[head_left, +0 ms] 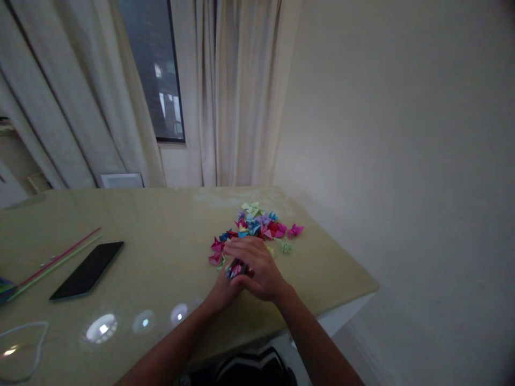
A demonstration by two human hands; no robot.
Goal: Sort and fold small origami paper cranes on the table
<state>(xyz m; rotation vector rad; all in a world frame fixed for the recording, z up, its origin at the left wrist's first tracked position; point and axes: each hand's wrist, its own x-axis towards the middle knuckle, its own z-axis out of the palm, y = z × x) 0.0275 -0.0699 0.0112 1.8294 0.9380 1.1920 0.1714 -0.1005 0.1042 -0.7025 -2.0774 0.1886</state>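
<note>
A heap of small folded paper pieces (261, 225) in pink, red, blue, purple and pale green lies on the table (169, 225) near its right end. My right hand (257, 265) curls over the near edge of the heap, fingers bent around a small bundle of folded pieces (235, 269). My left hand (223, 292) sits underneath and is mostly hidden by the right; it meets the same bundle from below. Both forearms reach in from the bottom of the view.
A dark phone (88, 269) lies flat at the left. Beside it are thin pink and green sticks (60, 258). A clear heart-shaped outline (24, 348) rests at the near left corner. Curtains and a window stand behind; the wall is on the right.
</note>
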